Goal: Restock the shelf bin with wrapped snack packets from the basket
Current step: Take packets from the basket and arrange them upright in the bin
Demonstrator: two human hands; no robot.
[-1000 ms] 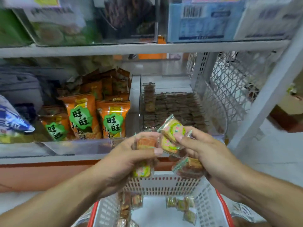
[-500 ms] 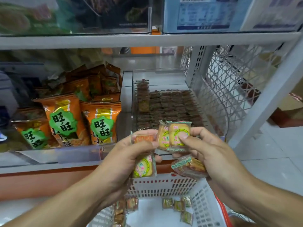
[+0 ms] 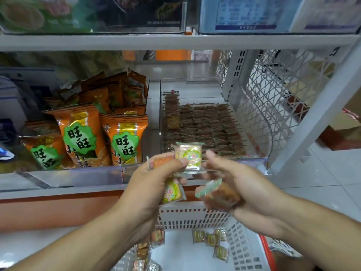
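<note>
Both hands meet at centre frame, in front of the clear front lip of the transparent plastic shelf bin [image 3: 252, 160]. Left hand [image 3: 150, 184]: grip closed on several small clear-wrapped snack packets; an orange-printed packet [image 3: 163, 162] is pinched under the thumb, and a yellow-and-green printed packet [image 3: 172, 190] hangs below the fingers. A pale square packet with a green ring print [image 3: 190, 156] stands upright between the two hands; the left thumb touches it, but blur prevents telling which hand holds it. Right hand [image 3: 238, 184]: fingers curled round a brown wrapped cake packet [image 3: 218, 194] with a green crimped edge. The bin, centre right of the frame, carries rows of dark brown packets [image 3: 205, 124] laid flat. Lower centre: white perforated plastic basket with a red rim [image 3: 242, 247], loose small packets [image 3: 210, 238] on its floor. Left centre: orange snack bags with green labels [image 3: 123, 139] in the neighbouring bin.
</note>
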